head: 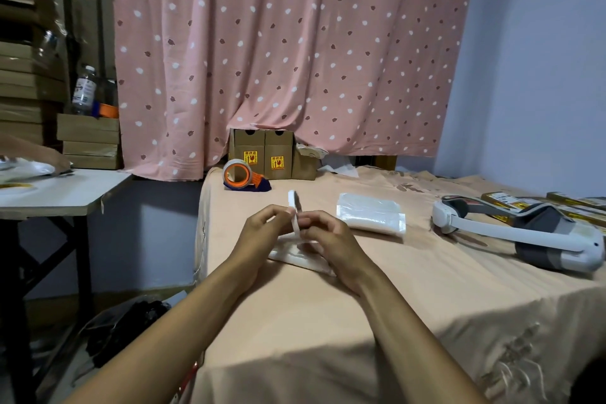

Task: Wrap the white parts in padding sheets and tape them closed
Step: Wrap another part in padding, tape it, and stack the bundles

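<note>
Head view, looking down past two bare forearms at a cloth-covered surface [377, 311]. Left grip [262, 229] & right grip [331, 239] close together, fingertips of both pinched on one white part [294, 207], held just above a padding sheet [295, 259]. Part thin, seen edge-on, long axis roughly upright w/ slight tilt; top end poking out above the fingers, lower end buried between them. Sheet flat, directly under both grips, so next move judged a short drop straight down; neither hand clearly nearer.

Stack of spare sheets [370, 215] near, to the right of the right grip. Tape dispenser [244, 175] beyond the left grip, well apart; prob. a left-side reach later. White headset [524, 233] far to the right. Cardboard boxes [272, 154] behind the dispenser, against a pink curtain [295, 43].

Hard to make out: part's true shape (ring or disc?), top blurred. Sheet's middle hidden by the hands. Another person's hand [49, 157] far left, cut off by the frame edge, over a side table [65, 197].
</note>
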